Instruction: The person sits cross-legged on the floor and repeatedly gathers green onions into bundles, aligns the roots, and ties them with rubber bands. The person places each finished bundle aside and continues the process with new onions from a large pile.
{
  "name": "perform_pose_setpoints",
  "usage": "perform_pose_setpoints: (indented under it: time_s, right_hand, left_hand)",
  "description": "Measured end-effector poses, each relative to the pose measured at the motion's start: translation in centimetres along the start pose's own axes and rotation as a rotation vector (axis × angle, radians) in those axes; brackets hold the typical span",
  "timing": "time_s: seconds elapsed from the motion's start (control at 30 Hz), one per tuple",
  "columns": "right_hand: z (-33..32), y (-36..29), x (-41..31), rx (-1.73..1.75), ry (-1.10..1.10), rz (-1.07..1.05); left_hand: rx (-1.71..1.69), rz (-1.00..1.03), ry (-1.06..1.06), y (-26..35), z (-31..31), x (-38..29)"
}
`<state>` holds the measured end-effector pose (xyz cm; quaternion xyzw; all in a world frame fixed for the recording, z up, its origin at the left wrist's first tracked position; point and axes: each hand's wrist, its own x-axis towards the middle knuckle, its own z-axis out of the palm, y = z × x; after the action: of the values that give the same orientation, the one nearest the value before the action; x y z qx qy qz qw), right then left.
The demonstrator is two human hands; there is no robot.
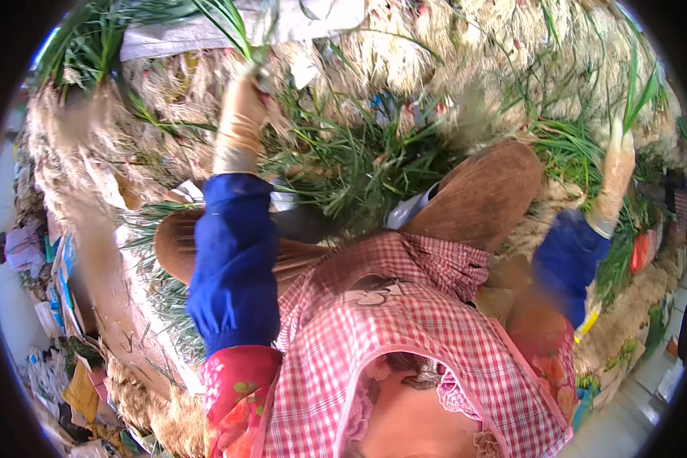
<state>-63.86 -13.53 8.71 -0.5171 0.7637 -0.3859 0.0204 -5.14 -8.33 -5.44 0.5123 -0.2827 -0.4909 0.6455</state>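
Observation:
My left hand (244, 106), in a pale glove, is closed around the base of a small bunch of green onion-like leaves (235, 26). Blur hides its fingertips. Far to the right, my right hand (615, 160) wears a similar glove, its fingers pointing away from me. Narrow green leaves (638, 100) rise at those fingertips; whether they are gripped is unclear. Before me, bundled plants with long pale roots (401, 48) form a broad bank, with some reddish bulbs among them. Loose green leaves (360, 163) lie in a heap between my hands, ahead of my lap.
White sheeting (309, 23) covers part of the bank at the top. My bent knees (486, 183) flank the leaf heap. Cardboard (143, 320) and mixed litter (83, 395) lie at the left. A red object (641, 252) stands beyond my right forearm.

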Motion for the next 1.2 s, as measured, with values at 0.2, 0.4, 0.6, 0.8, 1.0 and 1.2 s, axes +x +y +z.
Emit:
perform_pose_setpoints:
  time_s: [0.2,0.4,0.6,0.8,1.0,1.2]
  right_hand:
    - [6.5,-8.3,-10.4,0.436,-0.645,-0.436]
    - [24.7,-21.5,-24.7,0.998,-1.138,-0.215]
    - [27.3,-22.2,-25.4,0.375,-0.735,-0.664]
    - [25.4,-26.9,-12.8,0.374,-0.468,-0.923]
    - [21.2,-34.3,-8.5,0.098,-0.031,-1.165]
    - [18.3,-29.7,-17.9,0.304,-0.447,-1.224]
  left_hand:
    - [-0.529,-0.094,-0.189,-3.9,3.3,-4.0]
    - [-0.064,-0.229,-0.137,1.1,5.1,-8.4]
    - [0.462,-0.087,0.036,6.4,4.3,-11.5]
    - [0.145,0.370,0.304,10.4,-0.6,-8.3]
    - [-0.370,-0.073,-0.081,6.2,0.8,-3.6]
    - [-0.346,0.020,-0.064,5.3,6.7,-3.0]
